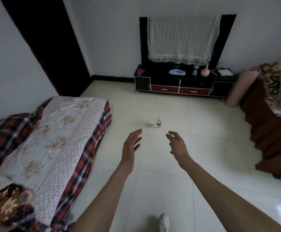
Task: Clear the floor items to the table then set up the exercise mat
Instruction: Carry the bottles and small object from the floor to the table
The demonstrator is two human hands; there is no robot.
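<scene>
Spread fingers (137,133) reach short of upright bottle (159,122).

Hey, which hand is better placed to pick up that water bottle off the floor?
Probably the right hand: the water bottle stands upright on the tiles just beyond its open fingers. The left hand, also empty, lies slightly farther to the side.

A floral-covered bed (56,139) at left; a draped sofa (270,118) — perhaps — at right.

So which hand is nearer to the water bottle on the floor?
Right, narrowly. The right hand reaches below-right of the water bottle; the left hand below-left. Neither touches.
</scene>
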